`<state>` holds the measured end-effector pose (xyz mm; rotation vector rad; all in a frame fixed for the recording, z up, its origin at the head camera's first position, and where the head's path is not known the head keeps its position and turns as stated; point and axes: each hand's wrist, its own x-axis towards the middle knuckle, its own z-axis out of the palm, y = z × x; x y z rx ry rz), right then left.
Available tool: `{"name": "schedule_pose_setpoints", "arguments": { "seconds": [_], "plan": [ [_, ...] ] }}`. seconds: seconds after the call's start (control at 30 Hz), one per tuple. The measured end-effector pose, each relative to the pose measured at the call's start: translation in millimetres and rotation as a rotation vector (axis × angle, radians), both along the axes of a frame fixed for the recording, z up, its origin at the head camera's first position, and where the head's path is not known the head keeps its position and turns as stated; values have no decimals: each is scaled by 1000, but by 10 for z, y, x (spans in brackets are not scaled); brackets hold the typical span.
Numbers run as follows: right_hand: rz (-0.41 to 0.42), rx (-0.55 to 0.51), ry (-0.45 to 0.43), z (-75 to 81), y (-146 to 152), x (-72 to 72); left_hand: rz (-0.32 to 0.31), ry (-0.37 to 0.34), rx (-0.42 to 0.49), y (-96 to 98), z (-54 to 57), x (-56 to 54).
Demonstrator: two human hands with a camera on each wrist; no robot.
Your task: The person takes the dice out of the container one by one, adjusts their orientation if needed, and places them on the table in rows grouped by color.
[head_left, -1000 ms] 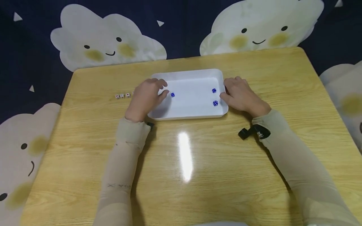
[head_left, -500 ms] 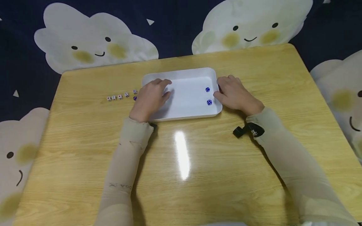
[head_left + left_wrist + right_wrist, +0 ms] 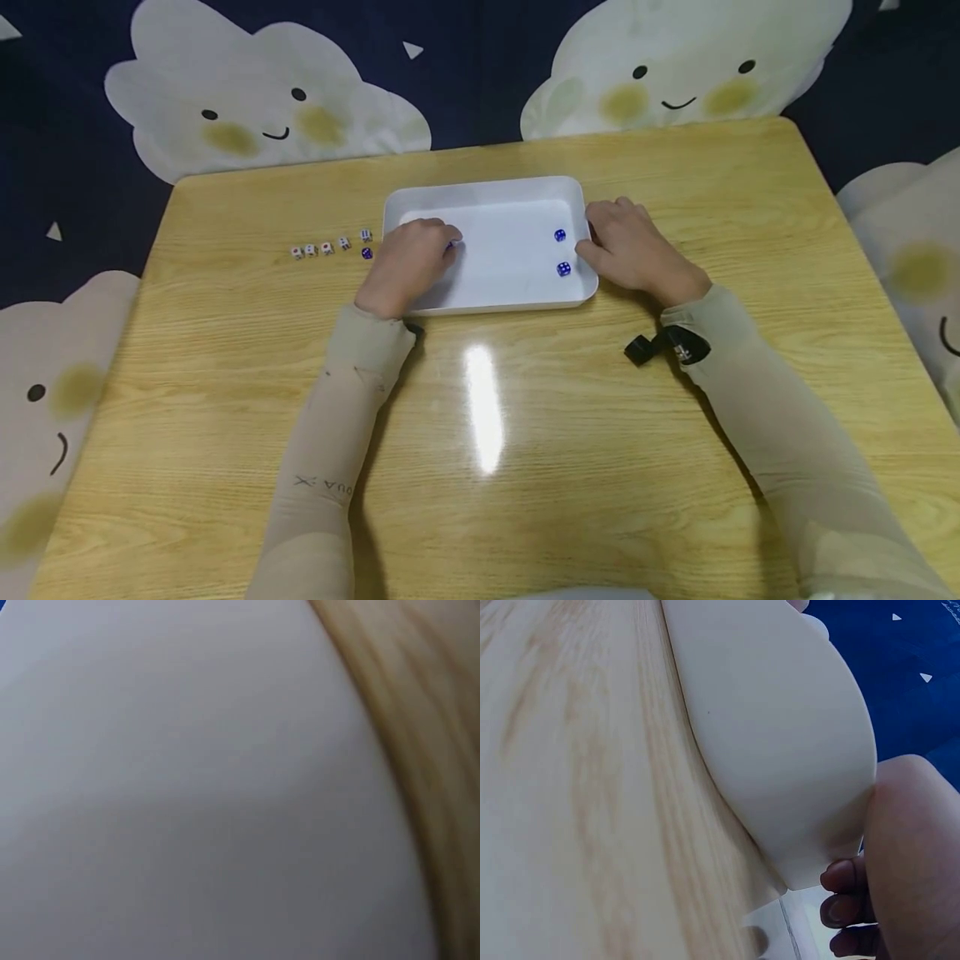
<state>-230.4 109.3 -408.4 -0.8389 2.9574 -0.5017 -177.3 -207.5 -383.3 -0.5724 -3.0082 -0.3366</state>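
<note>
In the head view, a white rectangular tray [image 3: 502, 307] lies on the wooden table. My left hand [image 3: 408, 265] reaches over its left end, and thumb and forefinger pinch a blue die [image 3: 451, 244], mostly hidden between them. Two more blue dice, an upper die [image 3: 560, 236] and a lower die [image 3: 564, 268], sit inside near the right end. My right hand [image 3: 637, 250] grips the right rim; in the right wrist view its thumb lies over the tray edge [image 3: 780, 735] with fingertips [image 3: 845, 909] curled outside. The left wrist view shows only tray wall [image 3: 210, 787] and table.
Left of the tray, several white dice [image 3: 327, 248] stand in a row on the table [image 3: 225, 375], with one blue die [image 3: 367, 253] just below the row's right end. A dark cloth with clouds [image 3: 480, 83] hangs behind the table's far edge.
My left hand's thumb and forefinger have come down and together on the blue die at the tray's left. My right hand stays on the rim. The head view has shifted slightly.
</note>
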Motion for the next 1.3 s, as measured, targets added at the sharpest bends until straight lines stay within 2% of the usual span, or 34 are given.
{"name": "schedule_pose_setpoints", "arguments": {
  "seconds": [0.33, 0.6, 0.87, 1.0, 1.3],
  "plan": [
    [1, 0, 2, -9, 0, 4, -25, -13, 53, -23, -44, -13],
    [2, 2, 5, -7, -8, 3, -47, -10, 53, -44, -34, -3],
    [2, -2, 6, -7, -2, 2, -24, -23, 99, -129, 83, 7],
    [6, -9, -6, 6, 1, 11, 10, -38, 115, -199, 155, 27],
    [5, -11, 6, -17, 1, -5, 87, -24, 161, -402, 277, 82]
  ]
}}
